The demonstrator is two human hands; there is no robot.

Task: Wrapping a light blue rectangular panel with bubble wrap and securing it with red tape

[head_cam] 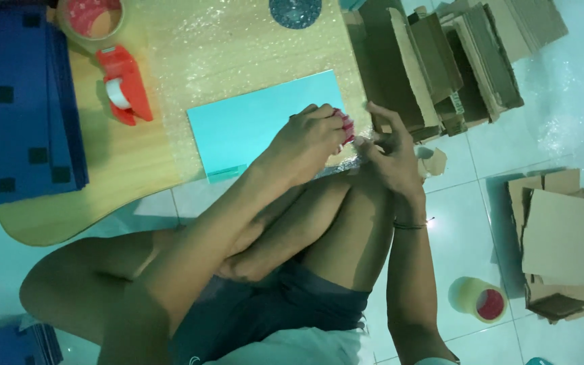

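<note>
Left hand (309, 138) grip clenched on a small red tool (346, 128), at the teal sheet's (258, 125) 3 o'clock edge. Right hand (390, 152) just beside at 3 o'clock, fingers spread, grip released, touching bubble wrap (238, 40) at the worktop (123, 169) edge. Red tape dispenser (124, 84) at sheet's 9 o'clock. Cardboard stack (434, 61) at 2 o'clock. Tape roll (479, 299) on floor.

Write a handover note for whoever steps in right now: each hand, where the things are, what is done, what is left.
Left hand: closed on a small red tool at the right edge of the turquoise flat pack.
Right hand: open, fingers at that same edge beside the cardboard stack.
Pack lies on bubble wrap on the wooden board.
Done: pack laid on the wrap.
Left: wrap not yet folded over it; red tape dispenser lies untouched.
</note>
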